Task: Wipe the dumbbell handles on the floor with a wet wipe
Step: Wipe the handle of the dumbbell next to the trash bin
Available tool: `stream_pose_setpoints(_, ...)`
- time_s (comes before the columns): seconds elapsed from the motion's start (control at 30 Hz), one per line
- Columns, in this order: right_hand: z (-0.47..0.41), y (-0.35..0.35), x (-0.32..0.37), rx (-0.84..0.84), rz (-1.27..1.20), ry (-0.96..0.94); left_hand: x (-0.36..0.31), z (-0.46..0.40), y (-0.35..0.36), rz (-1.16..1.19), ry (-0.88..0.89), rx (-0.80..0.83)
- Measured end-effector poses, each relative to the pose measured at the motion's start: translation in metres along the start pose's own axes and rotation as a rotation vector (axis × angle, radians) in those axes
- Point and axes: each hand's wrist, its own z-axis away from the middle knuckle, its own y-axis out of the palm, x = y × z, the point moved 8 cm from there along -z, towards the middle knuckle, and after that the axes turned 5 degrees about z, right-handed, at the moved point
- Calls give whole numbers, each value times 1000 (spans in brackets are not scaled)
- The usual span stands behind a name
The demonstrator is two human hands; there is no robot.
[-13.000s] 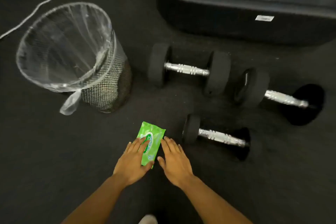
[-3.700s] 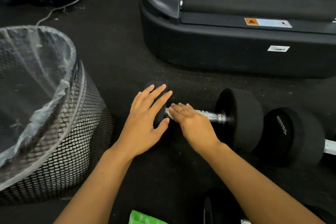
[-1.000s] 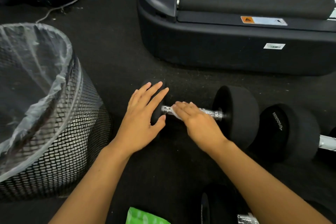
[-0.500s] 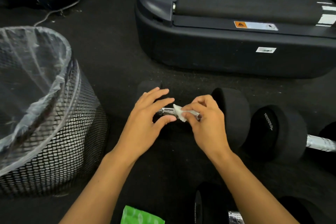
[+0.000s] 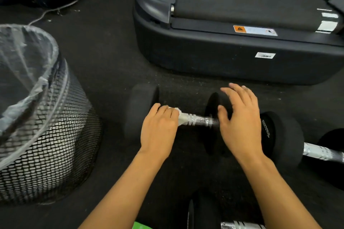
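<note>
A black dumbbell lies on the dark floor with its chrome handle [image 5: 200, 120] between two round weights. My left hand [image 5: 158, 130] grips the left end of that handle with the white wet wipe [image 5: 181, 117] wrapped under its fingers. My right hand [image 5: 240, 121] rests with straight fingers on the dumbbell's right weight [image 5: 212, 102]. A second dumbbell [image 5: 281, 135] lies to the right, its chrome handle [image 5: 322, 152] bare. A third dumbbell's handle [image 5: 242, 226] shows at the bottom edge.
A mesh waste bin [image 5: 42, 135] with a clear liner stands at the left. A treadmill base [image 5: 232, 52] fills the upper right. The green wipe pack [image 5: 141, 226] peeks in at the bottom edge. A cable [image 5: 74, 2] runs across the floor at the top left.
The wipe has passed from my right hand to my left, which now grips the handle's left end. My right hand has moved right onto the weight.
</note>
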Motion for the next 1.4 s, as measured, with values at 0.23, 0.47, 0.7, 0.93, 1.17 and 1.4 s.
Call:
stream_pose_setpoints(0.23,10,29,-17,50,66,35,2,9,27,206,-84,71)
stream_pose_setpoints(0.47,10,28,-17,-59,92,-5,11,2,39,385,-34,-102)
stream_pose_setpoints(0.7,15,29,-19,-96,113,-11,8,0,36,459,67,-183)
stream_pose_setpoints(0.93,14,27,-20,-102,103,-15,9,21,41,386,-22,-154)
stream_pose_setpoints(1.17,12,28,-19,-108,111,-12,3,10,38,476,99,-260)
stream_pose_setpoints(1.4,13,28,-20,-105,112,-12,0,0,39,424,129,-195)
